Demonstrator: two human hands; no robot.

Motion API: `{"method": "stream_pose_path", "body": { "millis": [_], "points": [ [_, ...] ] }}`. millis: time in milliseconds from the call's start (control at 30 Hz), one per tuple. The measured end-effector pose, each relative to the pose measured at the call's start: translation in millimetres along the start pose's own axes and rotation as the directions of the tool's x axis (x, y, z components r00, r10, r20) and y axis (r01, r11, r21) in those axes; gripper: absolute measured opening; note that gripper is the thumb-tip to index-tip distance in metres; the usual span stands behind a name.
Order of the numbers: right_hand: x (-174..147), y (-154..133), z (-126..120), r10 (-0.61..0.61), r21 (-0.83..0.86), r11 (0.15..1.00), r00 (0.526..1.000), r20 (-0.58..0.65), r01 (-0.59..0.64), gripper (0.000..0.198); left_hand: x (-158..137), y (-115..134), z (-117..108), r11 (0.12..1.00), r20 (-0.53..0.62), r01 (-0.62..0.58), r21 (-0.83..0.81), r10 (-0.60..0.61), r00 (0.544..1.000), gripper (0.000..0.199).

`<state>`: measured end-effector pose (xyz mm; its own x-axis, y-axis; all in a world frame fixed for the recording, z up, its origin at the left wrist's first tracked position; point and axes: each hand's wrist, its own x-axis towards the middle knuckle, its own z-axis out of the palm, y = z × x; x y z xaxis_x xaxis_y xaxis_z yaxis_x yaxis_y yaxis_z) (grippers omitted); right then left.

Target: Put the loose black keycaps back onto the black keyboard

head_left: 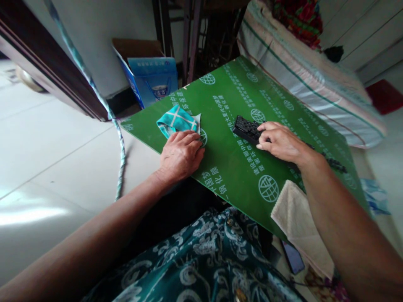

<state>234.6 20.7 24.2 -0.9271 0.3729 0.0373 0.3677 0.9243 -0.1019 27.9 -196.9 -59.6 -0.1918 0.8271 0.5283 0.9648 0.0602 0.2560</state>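
Observation:
On the green board (233, 163), a folded teal cloth (178, 119) with white lines lies near the left edge. My left hand (182, 153) is on its near side, fingers curled down against it, the fingertips partly hidden. Farther right is a small black tray (247, 129) with a bumpy top, perhaps filled with small black pieces. My right hand (278, 140) grips its right end between thumb and bent fingers. Beyond my right forearm, several small black pieces (335, 162) lie on the board, partly covered by the arm.
A cream towel (292, 205) hangs over the board's near right edge, beside a phone (293, 256) lower down. Behind the board stand a blue carton (154, 77) and a cloth-covered bed (302, 71). A twisted fabric cord (121, 147) hangs at left.

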Motion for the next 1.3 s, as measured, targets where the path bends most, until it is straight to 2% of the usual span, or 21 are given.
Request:
{"method": "stream_pose_path", "body": {
  "millis": [500, 800, 933, 1067, 1100, 1133, 1200, 1267, 1300],
  "points": [
    [1, -5, -2, 0.023, 0.036, 0.999, 1.000, -0.008, -0.022, 0.021, 0, -2, 2, 1.000, -0.007, -0.002, 0.008, 0.002, 1.000, 0.028],
    [-1, -5, 3, -0.005, 0.003, 1.000, 1.000, -0.004, 0.005, 0.019, 0, -5, 5, 1.000, -0.009, -0.002, 0.024, 0.002, 1.000, 0.029],
    [-1, -5, 3, -0.023, -0.028, 0.999, 1.000, 0.001, 0.023, 0.019, 2, -2, 0, 0.991, -0.017, 0.063, -0.120, -0.065, 0.998, 0.026],
    [-2, -6, 6, -0.034, -0.042, 0.999, 0.999, 0.004, 0.034, 0.018, 20, 15, -6, 0.946, -0.026, 0.147, -0.290, -0.161, 0.987, 0.027],
    [-3, -7, 7, -0.034, -0.043, 0.998, 0.999, 0.000, 0.034, 0.018, 28, 21, -5, 0.890, 0.006, 0.235, -0.391, -0.253, 0.968, 0.027],
    [-4, -7, 7, -0.036, -0.043, 0.998, 0.999, -0.006, 0.035, 0.018, 37, 27, -4, 0.788, 0.090, 0.336, -0.516, -0.340, 0.936, 0.028],
    [-5, -8, 8, -0.040, -0.042, 0.998, 0.999, -0.023, 0.039, 0.017, 58, 39, 3, 0.503, 0.273, 0.497, -0.707, -0.454, 0.848, 0.032],
    [-6, -9, 8, -0.040, -0.038, 0.999, 0.998, -0.041, 0.038, 0.015, 76, 48, 12, 0.180, 0.486, 0.606, -0.775, -0.444, 0.753, 0.031],
    [-6, -10, 8, -0.038, -0.037, 0.999, 0.998, -0.046, 0.036, 0.015, 84, 51, 17, 0.050, 0.561, 0.639, -0.768, -0.431, 0.707, 0.028]
  ]
}}
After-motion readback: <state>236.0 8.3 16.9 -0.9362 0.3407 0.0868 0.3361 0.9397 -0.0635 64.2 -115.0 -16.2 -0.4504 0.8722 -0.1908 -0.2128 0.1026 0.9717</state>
